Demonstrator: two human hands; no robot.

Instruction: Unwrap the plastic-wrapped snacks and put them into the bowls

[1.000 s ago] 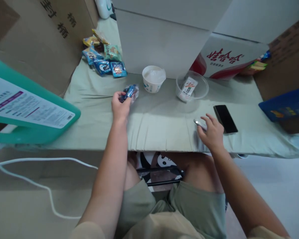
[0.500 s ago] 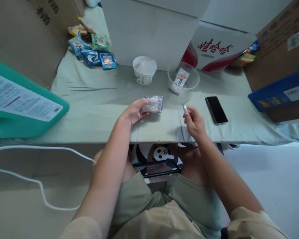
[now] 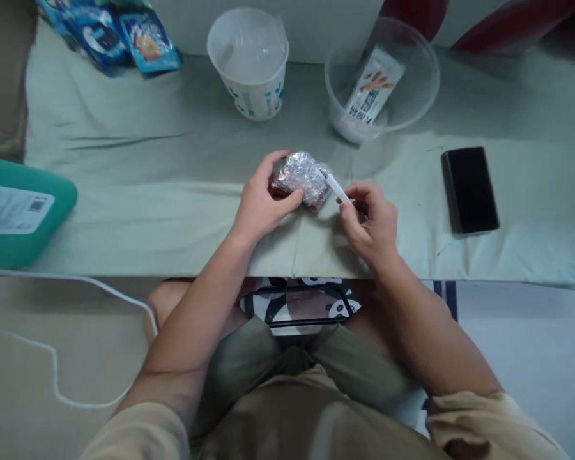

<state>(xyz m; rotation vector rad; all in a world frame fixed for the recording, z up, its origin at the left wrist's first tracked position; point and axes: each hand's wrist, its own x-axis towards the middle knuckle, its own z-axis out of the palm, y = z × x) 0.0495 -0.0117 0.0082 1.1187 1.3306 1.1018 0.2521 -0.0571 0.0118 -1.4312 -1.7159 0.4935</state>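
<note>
A small block-shaped package [image 3: 303, 176] in shiny clear plastic wrap sits over the table's front half. My left hand [image 3: 263, 201] grips it from the left, thumb on the near side and fingers round the far side. Pinched in my right hand [image 3: 371, 220] is a slim white utility knife [image 3: 335, 186], tilted up to the left. Its dark tip meets the package's right end; whether it has cut the wrap I cannot tell.
Behind the package stand a white paper tub [image 3: 256, 86] with clear plastic inside and a clear bowl [image 3: 426, 96] holding a snack packet [image 3: 374, 86]. A black phone [image 3: 470, 190] lies right. Blue snack packets [image 3: 148, 41] and a green jug [image 3: 23, 223] are left.
The view has dipped closer to the table. My right hand has brought the knife left to the package, and my left hand has turned the package slightly.
</note>
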